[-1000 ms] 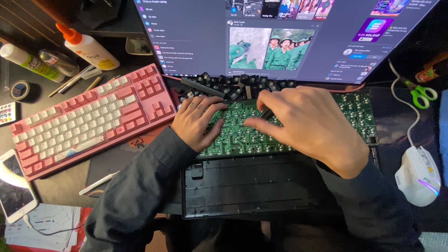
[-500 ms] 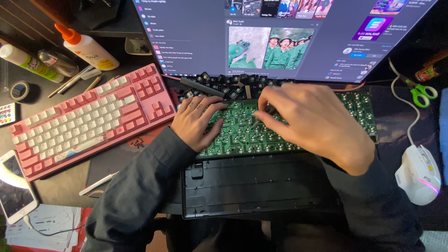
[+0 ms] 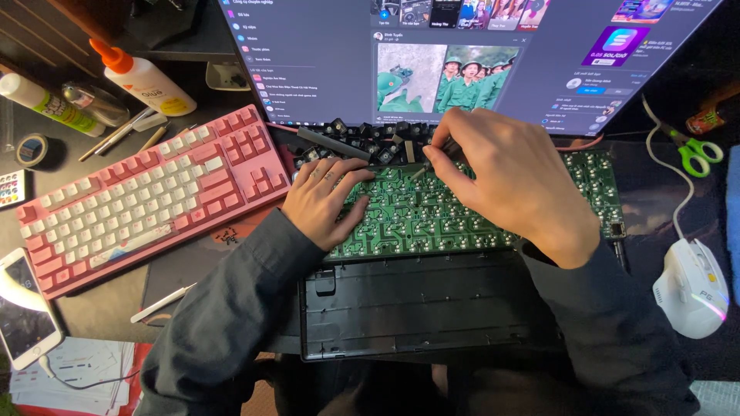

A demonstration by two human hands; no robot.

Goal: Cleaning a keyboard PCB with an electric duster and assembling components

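A bare green keyboard circuit board (image 3: pixel 432 223) lies in front of me, over a black keyboard case (image 3: pixel 416 308). My left hand (image 3: pixel 324 196) rests flat on the board's left end with fingers stretched out and grips nothing. My right hand (image 3: pixel 501 181) hovers over the board's upper middle, its fingertips pinched on a slim dark tool (image 3: pixel 420 171) whose tip points down at the board. Just behind the board, a pile of loose black switches (image 3: pixel 362 139) sits under the monitor's edge.
A pink and white keyboard (image 3: pixel 146 196) lies at an angle on the left. The lit monitor (image 3: pixel 324 62) fills the back. A glue bottle (image 3: pixel 142 77), a tape roll (image 3: pixel 31 149) and a phone (image 3: pixel 23 316) are far left. A white mouse (image 3: pixel 690 289) and green scissors (image 3: pixel 694 150) are on the right.
My right hand has shifted up and back toward the monitor, and the tool's tip now shows at the board's top edge. My left hand has stayed in place.
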